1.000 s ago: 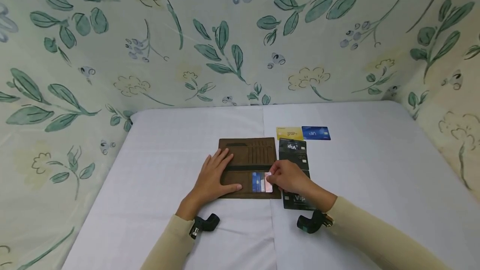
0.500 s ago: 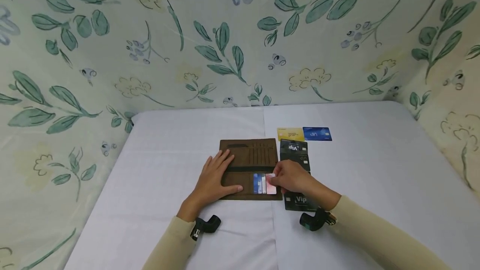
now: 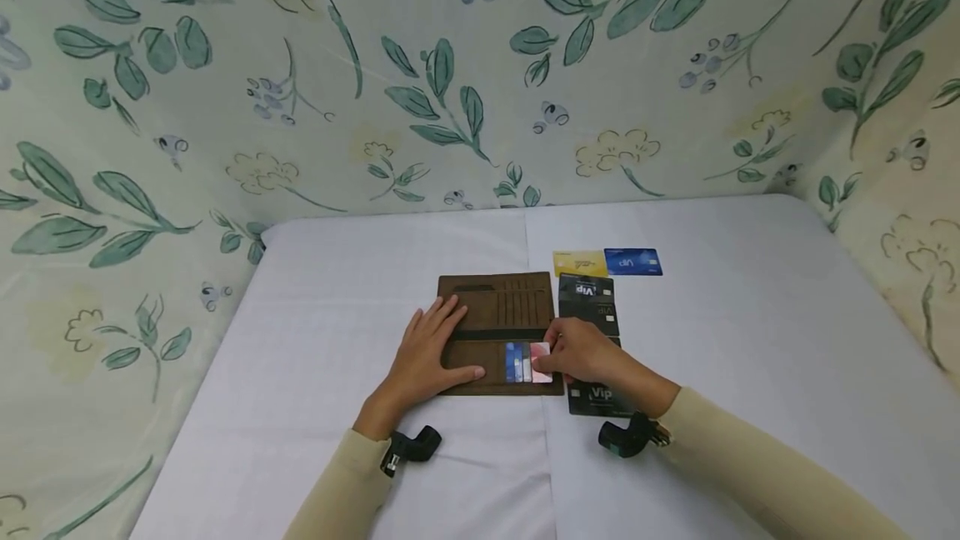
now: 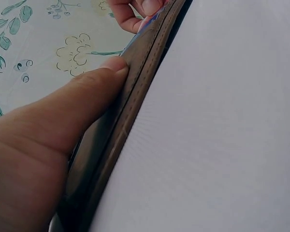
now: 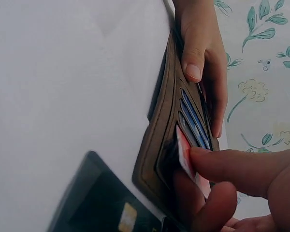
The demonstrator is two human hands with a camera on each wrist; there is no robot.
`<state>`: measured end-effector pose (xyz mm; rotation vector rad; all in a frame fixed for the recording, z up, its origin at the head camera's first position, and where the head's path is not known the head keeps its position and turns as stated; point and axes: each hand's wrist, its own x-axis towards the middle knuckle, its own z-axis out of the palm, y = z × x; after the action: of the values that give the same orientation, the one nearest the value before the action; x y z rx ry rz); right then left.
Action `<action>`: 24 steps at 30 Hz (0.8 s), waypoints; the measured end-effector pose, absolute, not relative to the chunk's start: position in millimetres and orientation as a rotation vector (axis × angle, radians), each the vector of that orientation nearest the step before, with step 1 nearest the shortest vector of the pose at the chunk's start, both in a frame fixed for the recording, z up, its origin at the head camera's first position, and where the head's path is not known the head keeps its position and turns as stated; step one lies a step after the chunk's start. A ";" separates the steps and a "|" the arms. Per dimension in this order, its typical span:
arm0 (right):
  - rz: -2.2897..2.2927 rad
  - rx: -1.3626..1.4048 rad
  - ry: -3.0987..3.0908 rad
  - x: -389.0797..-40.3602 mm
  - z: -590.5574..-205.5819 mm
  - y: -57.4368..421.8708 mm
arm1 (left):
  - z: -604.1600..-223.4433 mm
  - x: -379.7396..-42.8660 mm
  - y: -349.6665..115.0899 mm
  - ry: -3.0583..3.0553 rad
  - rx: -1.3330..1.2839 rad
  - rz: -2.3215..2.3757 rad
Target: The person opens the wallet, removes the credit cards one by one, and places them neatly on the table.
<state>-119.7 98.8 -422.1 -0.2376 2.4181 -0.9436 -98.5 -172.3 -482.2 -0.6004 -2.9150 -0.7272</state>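
An open brown wallet (image 3: 476, 354) lies on the white cloth in the head view. My left hand (image 3: 427, 352) rests on its left side, fingers spread and thumb on the lower flap. At the lower flap's right side, my right hand (image 3: 588, 352) pinches a pink-red card (image 3: 540, 359) between thumb and finger. In the right wrist view that card (image 5: 184, 154) stands partly in the outermost slot, the thumb on its face. Several blue and pale cards (image 3: 514, 362) sit in the slots to its left. The upper flap's slots (image 3: 521, 307) show no cards.
Right of the wallet, black cards (image 3: 585, 294) lie in a column, partly hidden under my right hand and wrist. Above them are a yellow card (image 3: 579, 263) and a blue card (image 3: 633, 262). A floral cloth (image 3: 337, 148) hangs behind the table.
The pink-red card has shifted slightly to the right with my right hand, and more of its face shows. My left hand stays in place on the wallet.
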 end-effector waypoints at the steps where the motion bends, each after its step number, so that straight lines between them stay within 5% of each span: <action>1: -0.939 -0.242 2.417 -119.9 -421.6 98.7 | -481.9 -98.4 -172.2 -2.913 -0.599 -0.730; 24: -0.888 -0.353 2.431 -126.1 -424.0 98.9 | -480.7 -98.7 -173.0 -2.926 -0.597 -0.732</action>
<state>-126.1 98.9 -424.0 -0.3529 2.4310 -0.8885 -98.7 -173.0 -480.7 -0.5974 -2.9260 -0.7319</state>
